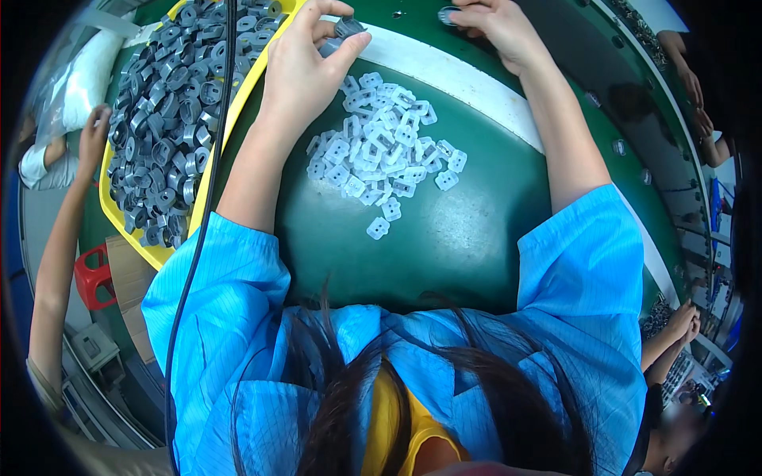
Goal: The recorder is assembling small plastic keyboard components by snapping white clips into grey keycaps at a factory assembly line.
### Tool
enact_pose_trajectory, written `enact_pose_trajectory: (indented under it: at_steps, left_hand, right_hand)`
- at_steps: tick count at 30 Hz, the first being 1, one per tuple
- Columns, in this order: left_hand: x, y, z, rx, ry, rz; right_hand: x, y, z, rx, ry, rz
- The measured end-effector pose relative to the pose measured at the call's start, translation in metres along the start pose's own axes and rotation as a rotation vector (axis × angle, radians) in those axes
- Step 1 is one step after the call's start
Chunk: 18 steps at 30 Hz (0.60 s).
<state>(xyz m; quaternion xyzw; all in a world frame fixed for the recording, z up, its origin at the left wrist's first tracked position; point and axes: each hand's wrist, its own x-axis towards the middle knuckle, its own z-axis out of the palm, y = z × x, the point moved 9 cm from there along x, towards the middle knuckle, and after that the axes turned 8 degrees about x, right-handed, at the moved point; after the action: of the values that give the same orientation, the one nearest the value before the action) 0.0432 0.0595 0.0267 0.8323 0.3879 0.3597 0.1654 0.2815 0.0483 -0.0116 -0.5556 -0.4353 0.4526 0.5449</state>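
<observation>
My left hand (305,63) is at the top, thumb and fingers closed on a dark grey plastic part (348,28). To its right, my right hand (504,32) pinches a small clear, rounded plastic piece (448,15) at its fingertips. The two held parts are apart from each other. Below and between my hands lies a loose heap of translucent white plastic pieces (381,147) with small holes, on the green work surface (357,266). Beside my left forearm, a yellow tray (216,166) is piled with grey ring-shaped plastic parts (171,99).
A white strip (452,70) curves across beyond the heap. Several small clear pieces (619,147) sit on the green band at right. A black cable (208,206) hangs past the tray. Co-workers' hands (94,131) show at both sides. A red stool (94,276) stands lower left.
</observation>
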Motion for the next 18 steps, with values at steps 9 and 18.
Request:
enact_pose_trajectory:
  at_steps: [9,18]
  left_hand:
    - [-0.001,-0.001,0.021,-0.112,-0.08,-0.061]
    - [0.004,0.006,0.034,-0.319,-0.143,-0.183]
  right_hand:
    - [-0.013,-0.041,-0.033,-0.988,0.334,-0.501]
    - [-0.095,-0.032,0.079,-0.741,-0.58,-0.159]
